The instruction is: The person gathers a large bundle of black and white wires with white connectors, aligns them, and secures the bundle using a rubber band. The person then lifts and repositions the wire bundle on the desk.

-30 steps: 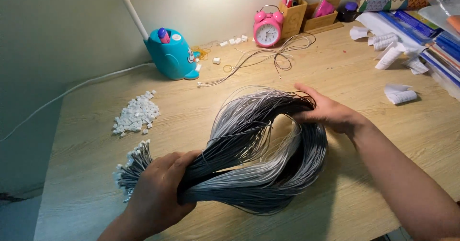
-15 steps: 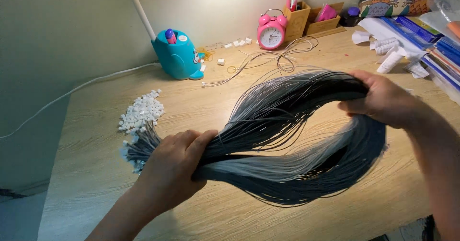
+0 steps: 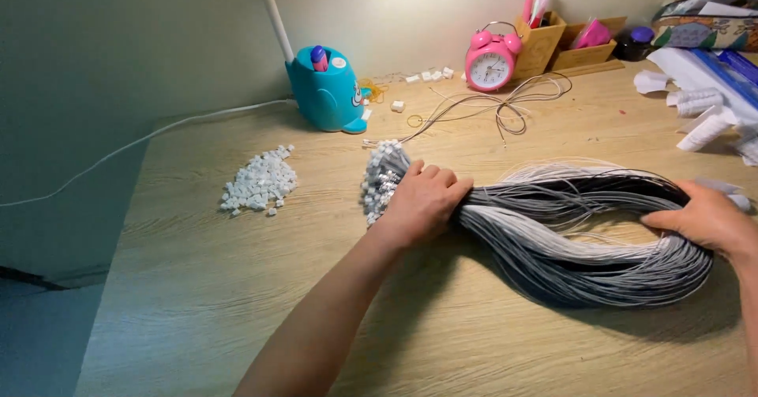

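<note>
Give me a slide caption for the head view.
Left hand and right hand hold a looped cord bundle on a wooden desk.

Wooden desk (image 3: 237,302) with wire bundle (image 3: 568,231), white connector pile (image 3: 260,182), pink alarm clock (image 3: 490,59).

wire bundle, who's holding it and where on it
Left hand grips the grey wire bundle just behind its white connector ends; right hand holds the loop's far end.
</note>
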